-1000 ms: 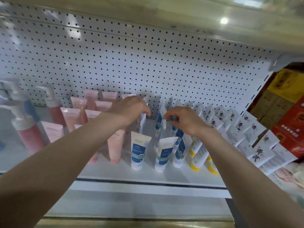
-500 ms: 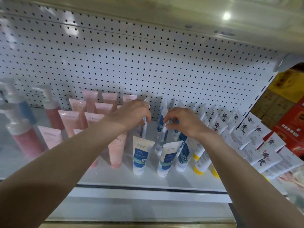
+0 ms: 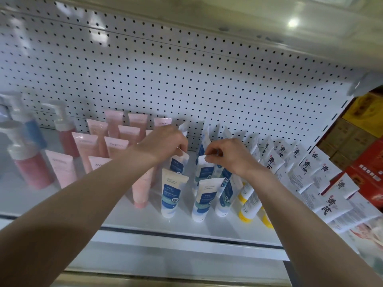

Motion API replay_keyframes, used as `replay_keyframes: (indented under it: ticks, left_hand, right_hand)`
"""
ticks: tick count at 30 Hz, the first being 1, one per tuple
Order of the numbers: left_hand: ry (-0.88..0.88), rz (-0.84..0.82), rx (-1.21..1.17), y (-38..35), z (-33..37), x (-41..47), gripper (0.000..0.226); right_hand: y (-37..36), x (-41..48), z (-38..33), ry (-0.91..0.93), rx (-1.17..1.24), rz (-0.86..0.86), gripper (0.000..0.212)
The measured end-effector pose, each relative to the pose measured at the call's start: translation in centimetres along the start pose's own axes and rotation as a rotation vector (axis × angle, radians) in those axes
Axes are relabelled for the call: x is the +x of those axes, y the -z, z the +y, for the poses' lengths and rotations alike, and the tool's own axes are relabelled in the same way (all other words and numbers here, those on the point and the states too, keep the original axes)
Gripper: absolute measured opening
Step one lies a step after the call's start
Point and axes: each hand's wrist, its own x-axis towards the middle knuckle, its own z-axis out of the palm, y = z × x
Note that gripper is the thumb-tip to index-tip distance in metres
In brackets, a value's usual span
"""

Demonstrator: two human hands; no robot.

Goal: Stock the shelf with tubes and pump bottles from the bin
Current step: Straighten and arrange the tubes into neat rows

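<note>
White pegboard [image 3: 186, 75] backs the shelf [image 3: 145, 216], which I see already well stocked. Left: pump bottles [image 3: 27, 160]. Next: pink tubes [image 3: 87, 150] in rows. Centre: blue-and-white tubes [image 3: 172, 195], standing cap-down. Right: yellow-capped tubes [image 3: 248, 201], then white tubes [image 3: 306, 166] with dark characters. Bin not in view, so the remainder is unknown. Left hand [image 3: 163, 141]: grip pinched on a blue-and-white tube's top edge. Right hand [image 3: 230, 156]: grip pinching its neighbour's crimp.

White shelf [image 3: 116, 208] carries upright tubes [image 3: 173, 195] and pump bottles [image 3: 27, 162]
</note>
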Motion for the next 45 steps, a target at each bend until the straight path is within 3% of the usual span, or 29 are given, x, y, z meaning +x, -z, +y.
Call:
replay_keyframes:
  ticks: [10,15,20,25,28,31,36,41,45]
  left_hand:
    - [0.038,0.002,-0.008,-0.2,0.5,-0.4,0.014]
    - [0.007,0.005,-0.086,0.4,-0.4,0.3,0.009]
    - [0.022,0.072,-0.106,2.1,-1.9,2.8,0.018]
    - [0.062,-0.040,-0.075,2.3,-3.3,4.8,0.031]
    - [0.073,-0.117,-0.036,1.6,-3.7,5.2,0.024]
    - [-0.029,-0.134,0.071,1.1,-3.9,5.3,0.011]
    - [0.009,-0.166,0.011,0.6,-3.6,5.3,0.021]
    - [0.021,-0.153,0.034,0.2,-4.0,6.1,0.005]
    - [-0.074,-0.175,0.166,-0.3,-4.0,6.2,0.016]
  right_hand:
    - [0.4,-0.1,0.2,0.003,-0.038,-0.034,0.010]
    - [1.7,1.2,0.5,-0.060,0.015,0.085,0.013]
    - [2.6,3.3,1.4,-0.125,-0.081,0.126,0.021]
    - [2.3,5.1,2.0,-0.154,-0.101,0.042,0.039]
    - [1.5,5.8,2.3,-0.143,-0.179,-0.025,0.046]
    - [0.9,5.9,2.6,-0.154,-0.178,-0.042,0.044]
    - [0.4,6.0,2.7,-0.152,-0.158,-0.023,0.029]
    - [0.3,6.4,2.7,-0.137,-0.145,-0.025,0.020]
    - [0.5,6.4,3.0,-0.112,-0.128,-0.041,0.016]
